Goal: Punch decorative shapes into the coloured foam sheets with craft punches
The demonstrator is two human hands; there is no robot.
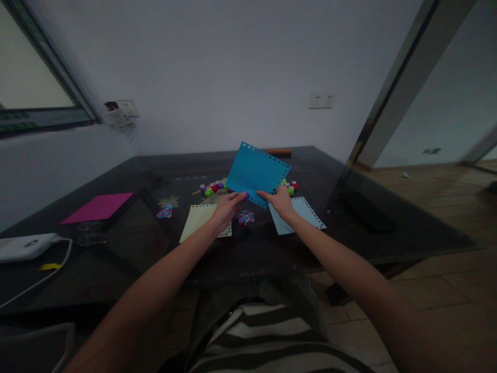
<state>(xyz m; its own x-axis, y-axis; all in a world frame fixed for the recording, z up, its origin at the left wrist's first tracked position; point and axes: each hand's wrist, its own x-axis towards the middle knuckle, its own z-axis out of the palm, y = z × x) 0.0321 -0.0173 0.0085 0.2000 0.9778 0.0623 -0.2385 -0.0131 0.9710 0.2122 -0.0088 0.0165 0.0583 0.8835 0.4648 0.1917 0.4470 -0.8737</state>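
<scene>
A bright blue paper sheet (258,171), with holes punched along its edges, is held up tilted above the table. My right hand (282,201) pinches its lower right part, thumb lying across the front. At the lower left edge of the sheet, my left hand (229,207) is closed on a small purple paper punch (246,196), mostly covered by the fingers. Under the left wrist lies a cream sheet (199,220) with edge holes. A pale blue sheet (301,215), also holed along its edges, rests below the right hand. Between them is a pile of coloured paper bits (246,217).
Several small coloured punches (212,187) stand behind the left hand, more (291,187) behind the right. Another confetti pile (165,211), a magenta sheet (97,207), glasses (91,233) and a white power strip (29,247) with a cable are leftward. A dark flat object (367,211) lies right.
</scene>
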